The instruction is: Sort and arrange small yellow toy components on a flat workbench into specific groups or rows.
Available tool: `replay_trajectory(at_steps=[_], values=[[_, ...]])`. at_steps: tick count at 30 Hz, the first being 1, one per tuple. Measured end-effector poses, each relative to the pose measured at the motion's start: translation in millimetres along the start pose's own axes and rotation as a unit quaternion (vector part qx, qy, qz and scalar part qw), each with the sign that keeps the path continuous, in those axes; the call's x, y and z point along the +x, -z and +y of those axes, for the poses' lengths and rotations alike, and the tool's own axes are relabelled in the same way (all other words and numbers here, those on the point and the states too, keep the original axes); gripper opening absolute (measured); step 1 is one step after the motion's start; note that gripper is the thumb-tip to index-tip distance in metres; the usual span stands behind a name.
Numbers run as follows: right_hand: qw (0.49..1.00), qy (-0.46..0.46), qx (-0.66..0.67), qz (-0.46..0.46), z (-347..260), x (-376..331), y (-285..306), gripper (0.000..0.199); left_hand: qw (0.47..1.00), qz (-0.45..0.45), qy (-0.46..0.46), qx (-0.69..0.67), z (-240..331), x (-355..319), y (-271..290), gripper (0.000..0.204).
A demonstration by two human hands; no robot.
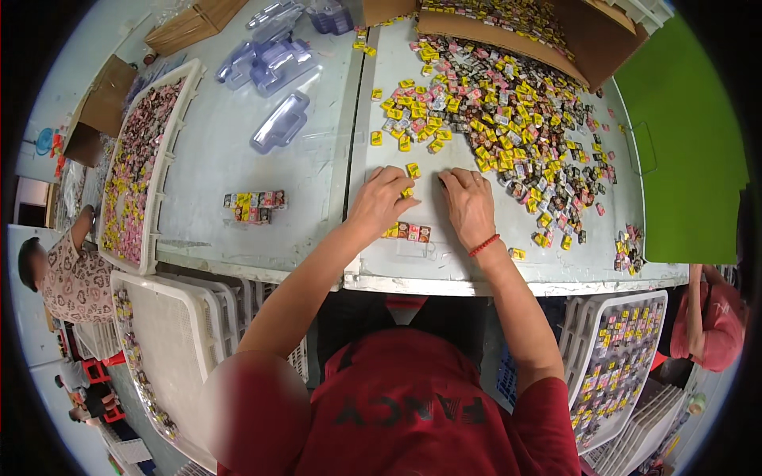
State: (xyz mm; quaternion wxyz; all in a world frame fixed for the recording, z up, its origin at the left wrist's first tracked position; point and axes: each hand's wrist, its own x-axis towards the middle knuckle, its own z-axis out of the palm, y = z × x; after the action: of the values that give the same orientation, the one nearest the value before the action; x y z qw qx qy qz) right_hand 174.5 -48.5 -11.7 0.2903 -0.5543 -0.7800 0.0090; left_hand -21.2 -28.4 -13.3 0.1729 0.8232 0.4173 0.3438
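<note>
The left hand [382, 200] bends over the white table [309, 170], not far from its front edge. Its thumb and fingers curl by a tiny yellow packet [407, 193] — I cannot tell if they pinch it or just touch it. Another small yellow packet [413, 170] lies between the two hands. The right hand [470, 205] has a red bead bracelet [484, 245] at its wrist. Its fingers bend down, and I cannot tell if they hold anything. Closer to the front edge, a short row of small red-brown and yellow packets [414, 232] lies between the arms.

A big, messy pile of little yellow, pink and black packets [516, 119] fills the table's right side — near a brown cardboard box [607, 40] at the far edge. Toward the left edge, clear plastic trays [280, 123] lie behind a little block of packets [254, 206].
</note>
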Motion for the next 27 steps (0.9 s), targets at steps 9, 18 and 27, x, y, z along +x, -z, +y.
replay_trajectory(at_steps=[9,18,27], values=[[0.999,-0.018,0.022,-0.035,5.6,13.8,4.8,0.029,0.999,-0.012,-0.005,0.049,-12.5,2.6,11.2,0.028],[0.999,0.03,0.009,-0.035,7.6,0.3,4.6,0.028,0.998,0.032,-0.028,0.048,-19.3,9.7,8.1,0.022],[1.0,0.022,0.012,0.011,6.6,-1.2,-2.1,0.025,0.975,-0.031,-0.148,0.164,-48.1,79.5,-2.1,0.031]])
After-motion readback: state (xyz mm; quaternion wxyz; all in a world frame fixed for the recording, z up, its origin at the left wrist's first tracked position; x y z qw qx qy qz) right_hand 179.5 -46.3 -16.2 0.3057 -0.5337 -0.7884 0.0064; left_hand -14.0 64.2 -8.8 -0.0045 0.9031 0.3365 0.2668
